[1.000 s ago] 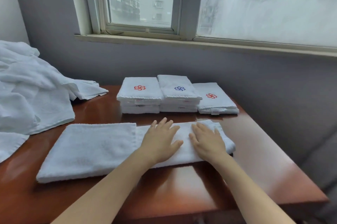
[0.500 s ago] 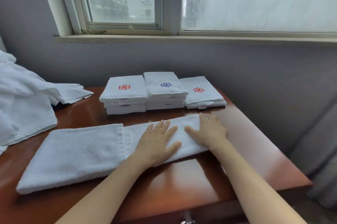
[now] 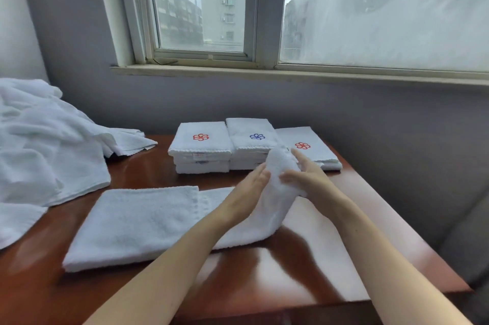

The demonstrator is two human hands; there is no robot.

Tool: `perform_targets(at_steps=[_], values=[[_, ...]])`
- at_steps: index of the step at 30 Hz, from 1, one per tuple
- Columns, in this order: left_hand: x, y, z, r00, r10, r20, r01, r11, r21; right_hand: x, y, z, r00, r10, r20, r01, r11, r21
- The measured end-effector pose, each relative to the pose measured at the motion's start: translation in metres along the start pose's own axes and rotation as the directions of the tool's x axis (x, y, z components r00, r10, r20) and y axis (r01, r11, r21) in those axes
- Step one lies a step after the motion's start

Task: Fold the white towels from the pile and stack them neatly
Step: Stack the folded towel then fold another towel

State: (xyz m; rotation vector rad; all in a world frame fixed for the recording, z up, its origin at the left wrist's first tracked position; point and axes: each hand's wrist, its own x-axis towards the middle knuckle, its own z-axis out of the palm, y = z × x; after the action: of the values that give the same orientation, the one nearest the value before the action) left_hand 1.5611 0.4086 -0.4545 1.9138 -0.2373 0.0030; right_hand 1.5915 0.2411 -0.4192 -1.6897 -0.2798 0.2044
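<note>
Below a grey-walled window (image 3: 201, 7), the reddish table (image 3: 317, 258) carries three stacks of folded towels (image 3: 201, 145) at 12 o'clock, likely kept back to leave working room, and the loose pile (image 3: 39, 145) at 9 o'clock, within reach. The long towel (image 3: 148, 221) lies flat from the middle toward 8 o'clock with its 3 o'clock end raised. The right hand (image 3: 309, 176) pinches that end between thumb and fingers, while the left hand (image 3: 248, 187), fingers straight, lies flat against its other face, probably steadying it for a fold leftward.

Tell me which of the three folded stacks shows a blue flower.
The middle stack: its flower is blue; the left stack and right stack show red ones.
</note>
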Motion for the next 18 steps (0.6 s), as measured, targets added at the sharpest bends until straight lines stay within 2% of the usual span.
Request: perform_targets(at_steps=[2, 6, 8, 14, 18], values=[[-0.010, 0.020, -0.016, 0.998, -0.009, -0.065, 0.002, 0.994, -0.110, -0.001, -0.013, 0.023, 0.998, -0.051, 0.022, 0.049, 0.996, 0.077], [-0.041, 0.043, -0.064, 0.983, -0.020, -0.182, -0.021, 0.975, -0.221, -0.003, -0.043, 0.076, 0.987, -0.131, 0.088, 0.115, 0.979, 0.171], [-0.058, 0.046, -0.090, 0.975, -0.043, -0.220, -0.007, 0.975, -0.221, 0.000, -0.055, 0.103, 0.981, -0.145, 0.126, 0.118, 0.972, 0.202], [-0.104, 0.036, -0.154, 0.935, -0.102, -0.341, 0.035, 0.979, -0.199, 0.009, -0.069, 0.190, 0.951, -0.213, 0.223, 0.184, 0.973, 0.142], [-0.130, 0.012, -0.185, 0.898, -0.196, -0.394, 0.133, 0.974, -0.181, 0.013, -0.053, 0.241, 0.934, -0.201, 0.295, 0.174, 0.978, 0.118]])
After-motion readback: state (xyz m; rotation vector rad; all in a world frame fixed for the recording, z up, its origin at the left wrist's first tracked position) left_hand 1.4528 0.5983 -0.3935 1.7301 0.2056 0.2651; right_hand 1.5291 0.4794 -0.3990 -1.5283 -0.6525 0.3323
